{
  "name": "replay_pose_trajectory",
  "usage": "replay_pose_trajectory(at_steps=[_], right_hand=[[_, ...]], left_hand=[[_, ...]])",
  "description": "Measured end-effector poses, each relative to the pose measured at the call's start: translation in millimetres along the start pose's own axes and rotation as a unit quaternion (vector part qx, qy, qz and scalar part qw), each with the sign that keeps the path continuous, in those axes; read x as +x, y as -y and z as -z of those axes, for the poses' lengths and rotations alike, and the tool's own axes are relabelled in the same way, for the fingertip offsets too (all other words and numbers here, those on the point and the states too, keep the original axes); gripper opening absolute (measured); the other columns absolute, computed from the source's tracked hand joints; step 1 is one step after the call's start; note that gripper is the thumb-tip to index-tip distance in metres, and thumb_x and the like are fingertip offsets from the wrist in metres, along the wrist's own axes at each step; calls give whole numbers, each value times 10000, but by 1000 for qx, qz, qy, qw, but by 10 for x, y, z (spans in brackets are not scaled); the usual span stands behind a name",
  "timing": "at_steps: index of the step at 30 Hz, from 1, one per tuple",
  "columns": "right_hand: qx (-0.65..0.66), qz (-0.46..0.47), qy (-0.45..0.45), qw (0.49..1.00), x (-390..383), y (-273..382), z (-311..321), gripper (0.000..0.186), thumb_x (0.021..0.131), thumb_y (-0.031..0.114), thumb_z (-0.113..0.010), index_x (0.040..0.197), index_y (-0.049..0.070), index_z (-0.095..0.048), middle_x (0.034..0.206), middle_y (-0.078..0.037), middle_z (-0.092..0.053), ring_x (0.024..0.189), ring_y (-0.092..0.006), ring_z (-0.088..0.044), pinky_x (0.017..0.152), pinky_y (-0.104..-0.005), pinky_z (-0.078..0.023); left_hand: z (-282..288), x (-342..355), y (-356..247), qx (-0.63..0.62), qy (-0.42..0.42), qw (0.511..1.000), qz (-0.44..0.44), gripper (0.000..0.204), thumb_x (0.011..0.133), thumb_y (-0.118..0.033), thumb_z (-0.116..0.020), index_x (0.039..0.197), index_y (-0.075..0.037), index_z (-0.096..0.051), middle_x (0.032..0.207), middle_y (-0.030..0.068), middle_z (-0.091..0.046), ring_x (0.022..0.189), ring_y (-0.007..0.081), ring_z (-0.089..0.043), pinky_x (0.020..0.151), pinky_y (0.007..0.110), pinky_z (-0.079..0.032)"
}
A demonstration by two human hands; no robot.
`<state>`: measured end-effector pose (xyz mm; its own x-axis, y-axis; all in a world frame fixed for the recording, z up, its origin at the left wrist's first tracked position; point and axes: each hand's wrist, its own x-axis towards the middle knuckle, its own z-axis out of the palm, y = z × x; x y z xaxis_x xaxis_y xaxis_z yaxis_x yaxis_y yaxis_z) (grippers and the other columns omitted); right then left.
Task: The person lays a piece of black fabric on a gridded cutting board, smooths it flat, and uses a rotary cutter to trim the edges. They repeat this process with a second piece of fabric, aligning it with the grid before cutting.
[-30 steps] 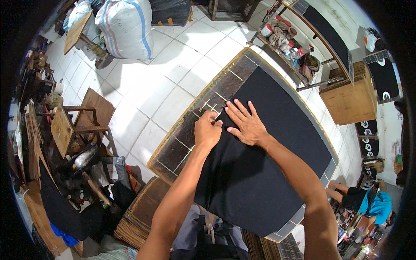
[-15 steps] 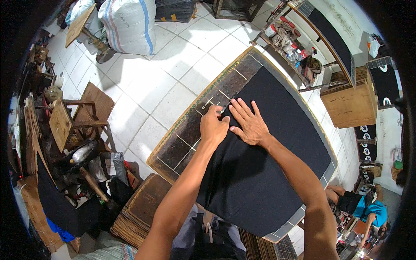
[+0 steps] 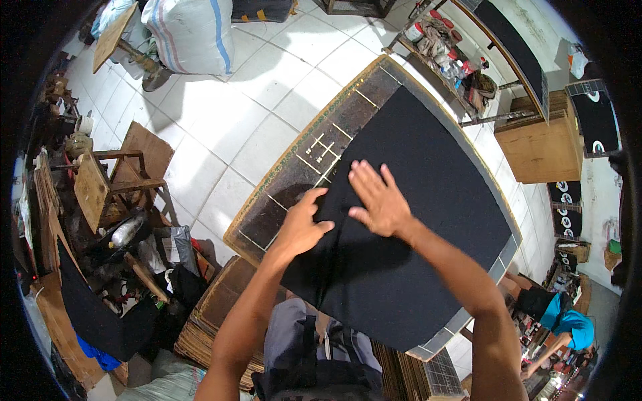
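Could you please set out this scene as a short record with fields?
Left hand: open, at the left edge of the cloth
Right hand: open, palm down over the cloth
Cloth: black, spread out, creased at lower left
Board: dark, beneath the cloth, pale lines at left
Top left: striped white sack
Far right: person in blue

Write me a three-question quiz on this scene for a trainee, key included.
1. Look at the left hand. True or false: its thumb and forefinger are pinched together.
2. What colour is the cloth below the right hand? A: white. B: black. C: red.
3. Fill the gap: the co-worker appears toward the lower ____ of the picture.

Key: 1. False, they stand apart. 2. B. 3. Right.
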<state>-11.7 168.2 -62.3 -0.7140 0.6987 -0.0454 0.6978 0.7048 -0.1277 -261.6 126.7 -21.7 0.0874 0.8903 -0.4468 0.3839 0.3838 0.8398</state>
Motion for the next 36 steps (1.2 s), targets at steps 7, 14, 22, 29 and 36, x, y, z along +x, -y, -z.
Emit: replay_pose_trajectory(at_steps=[7,14,22,29,36], right_hand=[[180,155,208,949,-1624,2102,103,765,966,464,-546,1561,47,-308,1635,-140,-288,1514,-281,-274,1223,-501,-210],[97,-67,184,976,-646,948,587,709,918,394,-607,1438,-49,-419,1536,-277,-363,1443,-408,-348,1170,-593,-258],[360,43,243,899,-1433,2319,453,749,866,474,-673,1422,12,-478,1568,-202,-382,1479,-353,-322,1203,-541,-240],[61,-193,-62,977,-640,255,-28,692,1028,378,-490,1543,-34,-284,1636,-251,-215,1531,-395,-188,1231,-553,-152],[-2,-110,-9,994,413,21,-10,718,1042,531,-350,1585,68,-265,1676,-123,-184,1555,-303,-135,1239,-565,-93]], left_hand=[[241,-314,298,24,-64,998,12,546,790,23,-794,1282,-69,-576,766,35,-550,718,137,-539,684,312,-476],[203,-329,397,67,-79,995,-12,488,790,-71,-816,1215,-69,-577,813,135,-603,730,284,-623,709,394,-495],[220,-284,394,74,-49,995,43,506,783,-93,-826,1225,-89,-580,817,119,-615,746,269,-632,714,390,-499],[148,-247,108,123,-80,984,99,472,841,-296,-786,1191,-55,-580,867,199,-709,855,376,-714,800,463,-532],[150,-39,-138,105,-85,987,88,427,838,-280,-796,1107,-17,-595,864,188,-713,845,344,-716,768,440,-537]])
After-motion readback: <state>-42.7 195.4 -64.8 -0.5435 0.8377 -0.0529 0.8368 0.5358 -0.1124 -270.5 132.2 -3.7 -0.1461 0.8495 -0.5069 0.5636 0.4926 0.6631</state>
